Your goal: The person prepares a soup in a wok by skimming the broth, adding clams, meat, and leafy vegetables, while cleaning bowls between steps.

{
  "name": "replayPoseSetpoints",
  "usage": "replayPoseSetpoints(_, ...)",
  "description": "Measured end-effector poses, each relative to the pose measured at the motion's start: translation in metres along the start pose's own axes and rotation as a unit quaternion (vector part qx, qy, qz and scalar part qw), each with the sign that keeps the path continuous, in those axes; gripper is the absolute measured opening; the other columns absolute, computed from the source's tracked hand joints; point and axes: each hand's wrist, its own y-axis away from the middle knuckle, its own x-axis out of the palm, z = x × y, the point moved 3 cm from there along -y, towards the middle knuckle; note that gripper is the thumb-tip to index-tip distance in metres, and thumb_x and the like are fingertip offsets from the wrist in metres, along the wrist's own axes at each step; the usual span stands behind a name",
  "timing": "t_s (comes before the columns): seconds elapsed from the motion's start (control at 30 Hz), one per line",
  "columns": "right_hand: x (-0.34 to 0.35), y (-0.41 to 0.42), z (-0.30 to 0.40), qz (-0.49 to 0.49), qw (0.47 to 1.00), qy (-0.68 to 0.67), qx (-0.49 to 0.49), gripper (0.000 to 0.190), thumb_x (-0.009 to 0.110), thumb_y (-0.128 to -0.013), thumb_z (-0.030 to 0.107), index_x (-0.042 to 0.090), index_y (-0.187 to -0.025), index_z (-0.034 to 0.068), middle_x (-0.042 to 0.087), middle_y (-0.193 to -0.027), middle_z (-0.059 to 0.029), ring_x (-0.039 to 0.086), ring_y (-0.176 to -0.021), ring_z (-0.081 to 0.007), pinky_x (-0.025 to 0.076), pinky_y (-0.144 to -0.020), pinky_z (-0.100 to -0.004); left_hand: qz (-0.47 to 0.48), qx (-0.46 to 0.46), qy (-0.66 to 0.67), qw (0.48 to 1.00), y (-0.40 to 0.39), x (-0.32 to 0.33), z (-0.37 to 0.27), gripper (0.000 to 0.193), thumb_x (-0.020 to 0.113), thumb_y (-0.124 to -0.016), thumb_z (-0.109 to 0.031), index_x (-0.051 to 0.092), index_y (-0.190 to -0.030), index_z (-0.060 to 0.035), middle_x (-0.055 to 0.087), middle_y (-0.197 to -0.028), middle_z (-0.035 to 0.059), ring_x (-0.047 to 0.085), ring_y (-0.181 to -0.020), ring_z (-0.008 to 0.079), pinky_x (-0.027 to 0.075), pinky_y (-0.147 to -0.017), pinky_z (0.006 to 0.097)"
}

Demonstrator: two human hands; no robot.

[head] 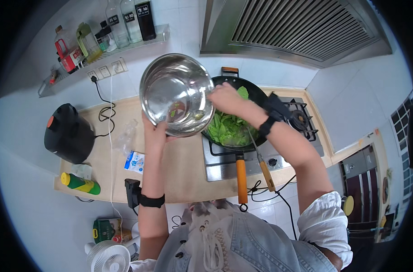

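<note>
My left hand [156, 129] grips the lower left rim of a shiny stainless steel bowl [165, 81], tilted so that its inside faces me. A few bits of green leaf lie in the bowl. At the bowl's right rim is my right hand [228, 98], its fingers bent against the edge; whether they close on it is hard to tell. Under my right forearm, chopped leafy greens [227, 131] fill a dark wok [249, 86] on the stove. A spatula with a wooden handle [267, 175] leans in the wok, next to the wok's orange handle [241, 180].
A gas stove [223, 171] carries the wok, with a bare burner [298, 119] to its right. Left on the counter [189, 170] are a black appliance [70, 134], a green bottle [80, 183] and a blue-white packet [135, 162]. A range hood [295, 30] overhangs the stove.
</note>
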Motion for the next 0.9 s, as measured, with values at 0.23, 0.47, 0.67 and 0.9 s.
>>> replayPoseSetpoints(0.23,-0.033,0.132,-0.035,-0.141,0.975,-0.141,0.103,0.034,0.061,-0.077,0.025,0.052,-0.101,0.002,0.056,-0.09,-0.0143,0.057,-0.083,-0.0332,0.047,-0.073,-0.0401,-0.027,-0.1,0.125,0.987,0.024,-0.08,0.038,0.042,0.043,-0.078,-0.006,0.037,-0.119,0.0011,0.051,-0.107,0.0171,0.063,-0.078,0.0246,0.057,-0.055,0.0311)
replayPoseSetpoints(0.47,-0.013,0.253,0.064,0.19,0.896,-0.245,0.317,0.045,0.062,-0.075,0.027,0.044,-0.101,-0.005,0.058,-0.073,-0.0254,0.059,-0.07,-0.0397,0.048,-0.061,-0.0463,-0.139,-0.197,0.127,0.962,0.096,-0.152,0.134,0.035,0.045,-0.076,-0.01,0.043,-0.109,0.0027,0.057,-0.092,0.0126,0.062,-0.073,0.0221,0.057,-0.059,0.0354)
replayPoseSetpoints(0.67,0.008,0.283,0.041,0.01,0.875,-0.281,0.394,0.03,0.052,-0.075,0.008,0.05,-0.102,-0.004,0.06,-0.077,-0.0246,0.059,-0.072,-0.0381,0.047,-0.064,-0.0436,-0.126,-0.244,0.151,0.95,0.143,-0.163,0.172,0.038,0.044,-0.076,-0.006,0.039,-0.113,-0.0001,0.054,-0.094,0.0112,0.062,-0.07,0.022,0.058,-0.053,0.0332)
replayPoseSetpoints(0.9,-0.081,0.284,0.018,-0.012,0.841,-0.331,0.429,0.028,0.059,-0.075,0.006,0.056,-0.1,-0.006,0.06,-0.073,-0.0168,0.059,-0.067,-0.0207,0.045,-0.062,-0.0313,-0.16,-0.243,0.146,0.945,0.168,-0.179,0.178,0.046,0.046,-0.073,-0.007,0.035,-0.118,-0.0005,0.054,-0.1,0.0158,0.063,-0.079,0.0272,0.059,-0.059,0.0378)
